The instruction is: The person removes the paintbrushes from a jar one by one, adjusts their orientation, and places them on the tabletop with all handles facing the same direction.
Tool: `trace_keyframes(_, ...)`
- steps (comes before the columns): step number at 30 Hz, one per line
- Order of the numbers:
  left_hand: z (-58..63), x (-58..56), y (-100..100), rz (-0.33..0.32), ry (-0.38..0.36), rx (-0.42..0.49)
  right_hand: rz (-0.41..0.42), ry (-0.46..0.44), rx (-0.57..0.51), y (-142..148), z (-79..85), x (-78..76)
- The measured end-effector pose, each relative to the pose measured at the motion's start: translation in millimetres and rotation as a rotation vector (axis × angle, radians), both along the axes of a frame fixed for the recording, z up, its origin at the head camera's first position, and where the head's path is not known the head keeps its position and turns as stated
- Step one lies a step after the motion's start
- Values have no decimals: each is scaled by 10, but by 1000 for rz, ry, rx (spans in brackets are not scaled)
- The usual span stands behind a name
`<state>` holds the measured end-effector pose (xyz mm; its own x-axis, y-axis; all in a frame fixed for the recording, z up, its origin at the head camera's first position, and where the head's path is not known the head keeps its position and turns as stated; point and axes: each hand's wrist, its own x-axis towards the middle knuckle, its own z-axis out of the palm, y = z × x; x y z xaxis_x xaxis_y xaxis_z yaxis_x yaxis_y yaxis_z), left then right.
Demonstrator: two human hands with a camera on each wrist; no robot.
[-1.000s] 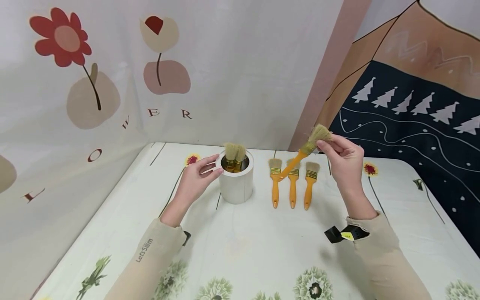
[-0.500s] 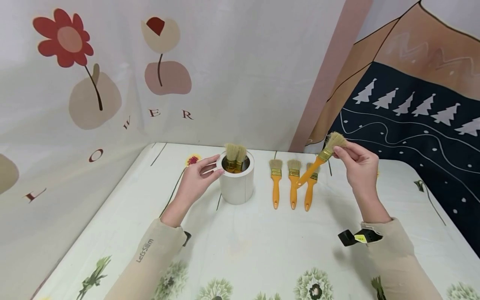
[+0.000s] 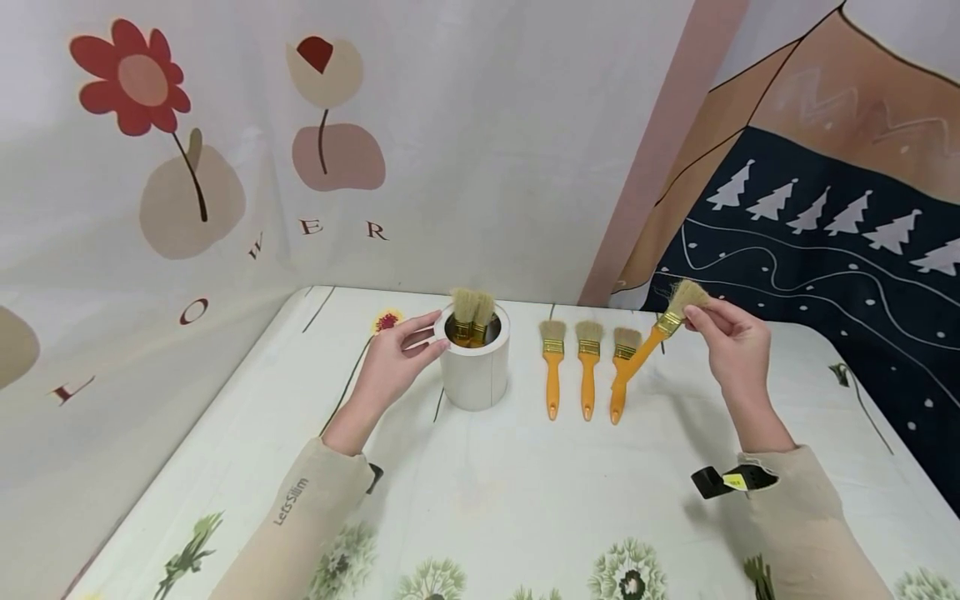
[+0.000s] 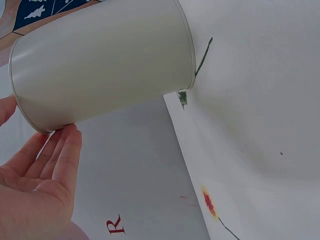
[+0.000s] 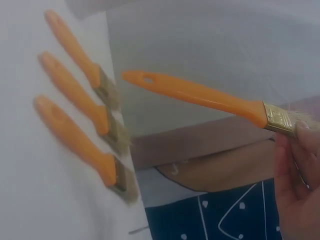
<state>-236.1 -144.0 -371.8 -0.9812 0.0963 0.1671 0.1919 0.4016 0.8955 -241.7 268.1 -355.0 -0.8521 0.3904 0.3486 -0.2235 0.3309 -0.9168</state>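
A white cylindrical holder (image 3: 474, 379) stands upright on the table, with two paintbrushes (image 3: 472, 308) in it, bristles up. My left hand (image 3: 392, 358) touches the holder's left side near the rim, thumb toward the front and fingers farther back. In the left wrist view its fairly straight fingers (image 4: 65, 155) lie against the wall. My right hand (image 3: 738, 342) pinches another paintbrush (image 3: 660, 332) by its bristle end, held tilted with its orange handle pointing down-left. In the head view that handle overlaps the rightmost of three paintbrushes lying in a row: left (image 3: 552, 375), middle (image 3: 588, 375) and right (image 3: 617, 408).
The table (image 3: 480, 500) has a white cloth with printed flowers. Behind it hangs a pale curtain (image 3: 480, 167) with printed flowers, and to the right a dark blue one (image 3: 810, 258) with white trees. Each sleeve carries a black wrist camera (image 3: 731, 481).
My right hand has moved right and slightly down with its paintbrush, whose handle passed from over the left brush to the right one. My left hand and the holder have stayed put.
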Motion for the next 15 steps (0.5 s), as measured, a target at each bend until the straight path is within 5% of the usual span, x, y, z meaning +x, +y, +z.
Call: trace_keyframes(15,5,7,6,4,-8,0,-41,-101,19,225,-227,-74)
